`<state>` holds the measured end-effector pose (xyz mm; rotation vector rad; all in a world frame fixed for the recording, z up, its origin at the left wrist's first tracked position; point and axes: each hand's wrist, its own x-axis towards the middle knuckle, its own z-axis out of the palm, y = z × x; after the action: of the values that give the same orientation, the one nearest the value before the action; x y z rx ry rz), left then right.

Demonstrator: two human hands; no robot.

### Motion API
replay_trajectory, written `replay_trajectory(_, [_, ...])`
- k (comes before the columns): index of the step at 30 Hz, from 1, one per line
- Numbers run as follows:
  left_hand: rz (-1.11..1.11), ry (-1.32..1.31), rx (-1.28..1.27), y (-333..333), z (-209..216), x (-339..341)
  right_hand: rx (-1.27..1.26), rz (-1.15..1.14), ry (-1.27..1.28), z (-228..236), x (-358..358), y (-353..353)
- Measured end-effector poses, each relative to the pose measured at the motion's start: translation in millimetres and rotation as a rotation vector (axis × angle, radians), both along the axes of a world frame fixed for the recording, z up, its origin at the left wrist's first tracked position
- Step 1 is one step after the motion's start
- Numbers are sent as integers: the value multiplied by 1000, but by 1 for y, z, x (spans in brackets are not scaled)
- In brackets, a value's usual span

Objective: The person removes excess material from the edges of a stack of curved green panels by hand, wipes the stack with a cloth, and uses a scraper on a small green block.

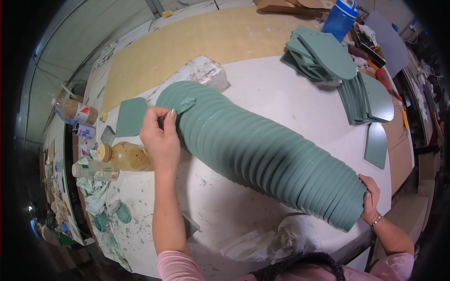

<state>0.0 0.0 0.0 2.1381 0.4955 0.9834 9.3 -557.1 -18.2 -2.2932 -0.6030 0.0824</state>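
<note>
A long row of green panels with rounded ends (262, 145) stands on edge, packed face to face, slanting across the white table. At its far left end my left hand (161, 133) is closed in a pinch around a small dark piece, mostly hidden by the fingers. Just beyond the fingertips, a rough smear of green paste (189, 104) sits on the panel edges. My right hand (370, 196) grips the near right end of the row, fingers bent against the last panel. A whitish block (211, 72) lies behind the far end.
Stacked green panels (323, 51), more upright panels (368, 98) and a blue bottle (340, 21) stand at right. At left are a loose green panel (131, 117), a yellowish jar (129, 157) and a clear bottle (96, 171). Crumpled plastic (281, 241) lies near me.
</note>
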Motion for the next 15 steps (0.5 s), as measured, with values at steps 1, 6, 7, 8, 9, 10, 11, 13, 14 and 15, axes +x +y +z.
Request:
replay_trajectory(1, [-49,-4,-29,-2,1,1,-4,-2,-10,0,0,0])
replay_trajectory(6, [-76,58,-44,-11,-1,4,-18,2,-17,7,3,-6])
replay_trajectory(7, [-53,45,-14,-8,-3,5,-17,5,-19,6,3,-6])
replay_trajectory(8, [-30,32,16,-7,-4,5,-17,8,-20,6,4,-6])
replay_trajectory(9, [-32,32,16,-7,-4,6,-17,6,-20,6,3,-6])
replay_trajectory(10, [-44,29,1,-8,-4,6,-17,5,-16,6,3,-5])
replay_trajectory(11, [-57,26,-14,-8,-3,6,-17,3,-12,6,3,-4])
replay_trajectory(13, [-55,47,-5,-10,-2,6,-18,6,-20,7,3,-3])
replay_trajectory(14, [-53,67,5,-10,-1,6,-20,9,-29,7,3,-2])
replay_trajectory(15, [-53,68,5,-9,-2,7,-20,9,-28,7,3,-2])
